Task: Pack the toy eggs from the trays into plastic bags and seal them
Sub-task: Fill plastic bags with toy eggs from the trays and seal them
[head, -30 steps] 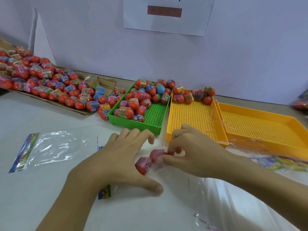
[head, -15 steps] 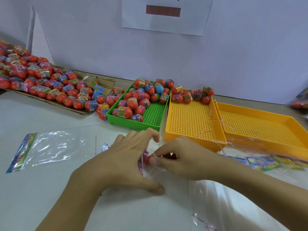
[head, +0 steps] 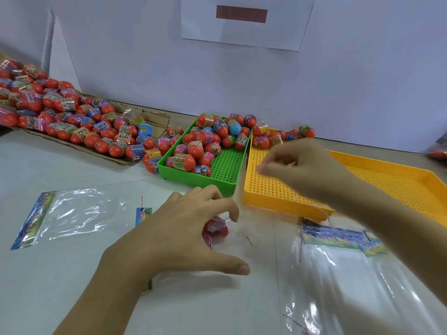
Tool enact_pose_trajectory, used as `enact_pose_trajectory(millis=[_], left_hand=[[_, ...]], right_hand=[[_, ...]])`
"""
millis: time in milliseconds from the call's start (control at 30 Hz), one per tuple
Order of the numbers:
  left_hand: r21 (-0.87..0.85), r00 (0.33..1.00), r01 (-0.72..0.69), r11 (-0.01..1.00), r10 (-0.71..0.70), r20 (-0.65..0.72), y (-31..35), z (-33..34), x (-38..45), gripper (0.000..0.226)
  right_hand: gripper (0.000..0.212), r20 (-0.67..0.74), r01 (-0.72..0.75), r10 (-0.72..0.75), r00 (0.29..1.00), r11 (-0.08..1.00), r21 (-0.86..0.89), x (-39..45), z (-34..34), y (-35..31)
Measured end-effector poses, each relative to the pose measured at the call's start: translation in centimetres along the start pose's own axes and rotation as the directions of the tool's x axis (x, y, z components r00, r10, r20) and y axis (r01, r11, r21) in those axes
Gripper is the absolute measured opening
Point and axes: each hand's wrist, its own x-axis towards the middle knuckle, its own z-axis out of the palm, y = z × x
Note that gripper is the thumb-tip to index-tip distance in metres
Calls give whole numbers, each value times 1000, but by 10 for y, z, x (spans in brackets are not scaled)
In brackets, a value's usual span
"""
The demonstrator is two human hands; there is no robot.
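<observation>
The left hand rested on the tabletop, fingers curled over a clear bag containing toy eggs. The right hand was raised above the yellow tray, blurred; its grip could not be determined. More eggs filled the far end of the green tray. Empty bags lay at left.

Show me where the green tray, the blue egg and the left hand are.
green tray (head: pixel 226 166): head view, bare perforated floor.
blue egg (head: pixel 235 128): head view, its rounded end.
left hand (head: pixel 179 235): head view, back of hand.
</observation>
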Motion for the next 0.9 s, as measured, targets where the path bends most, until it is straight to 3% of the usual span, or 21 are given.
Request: enact_pose_trajectory(millis=[67,133,233,300,400,467,533,667,767,900], left_hand=[[42,1000,8,999,-9,27,0,1,0,65],[72,999,11,997,-13,29,1,2,2,62],[82,999,27,996,-29,21,1,0,2,61],[90,999,39,995,-42,30,1,1,2,60],[79,998,50,996,-52,22,1,1,2,62],[59,999,47,997,-47,4,1,1,1,64],[17,999,31,999,-31,-11,1,0,0,64],[-4,999,-16,1000,16,-43,3,0,-1,59],[-14,998,-13,1000,12,-65,3,0,-1,52],[-26,998,-23,999,22,-57,3,0,-2,47]], right_hand=[[11,-200,-95,109,974,992,81,23,-3,17],[23,-267,-208,207,941,978,27,46,-3,36],[62,-177,-347,330,927,935,-74,74,-1,64],[69,-110,-386,374,921,913,-131,84,5,73],[62,-132,-327,301,944,899,-290,86,17,81],[50,-241,-283,212,947,906,-314,82,22,83],[40,-280,-296,212,936,905,-304,79,21,83],[32,-315,-313,279,907,948,-62,63,15,69],[36,-342,-201,247,907,965,167,35,9,41],[29,-164,-2,70,984,924,381,-14,10,3]])
